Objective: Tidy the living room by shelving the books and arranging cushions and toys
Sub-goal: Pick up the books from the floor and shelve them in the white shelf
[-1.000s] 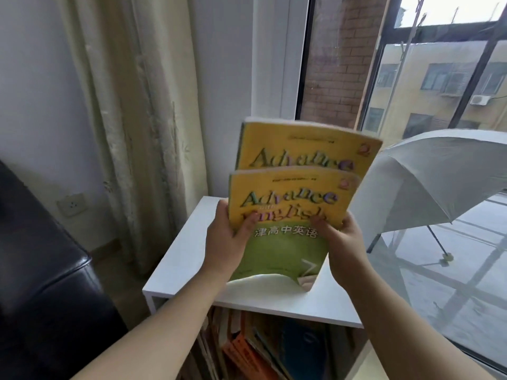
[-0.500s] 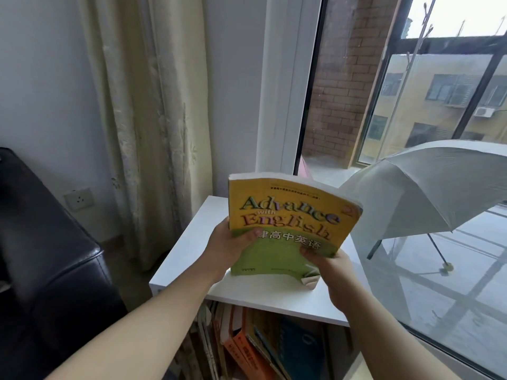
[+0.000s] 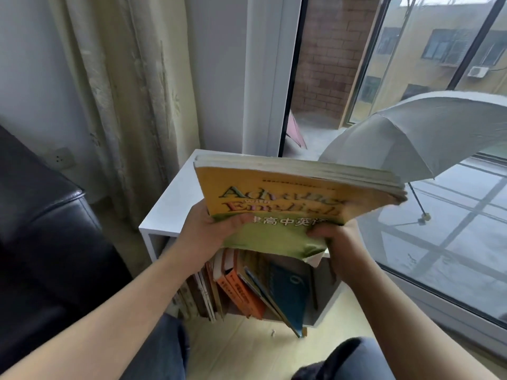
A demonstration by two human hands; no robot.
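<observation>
I hold a stack of yellow-and-green "Advance with English" books (image 3: 288,198) in both hands, tilted forward, above a low white shelf unit (image 3: 170,212). My left hand (image 3: 208,234) grips the stack's lower left edge, thumb across the cover. My right hand (image 3: 340,242) grips the lower right corner, where the cover is bent. Inside the shelf's open compartment, several books (image 3: 247,289) lean to one side; an orange one and a teal one (image 3: 288,292) are the clearest.
A black leather sofa (image 3: 46,237) stands close on the left. A beige curtain (image 3: 123,105) hangs behind the shelf. On the right, a glass door (image 3: 411,78) shows an open grey umbrella (image 3: 422,135) outside. My knees are at the bottom over a light wooden floor (image 3: 247,349).
The two staggered books have been squared into one stack, tipped forward and lowered. My view has dropped, so the shelf's open compartment and its leaning books now show.
</observation>
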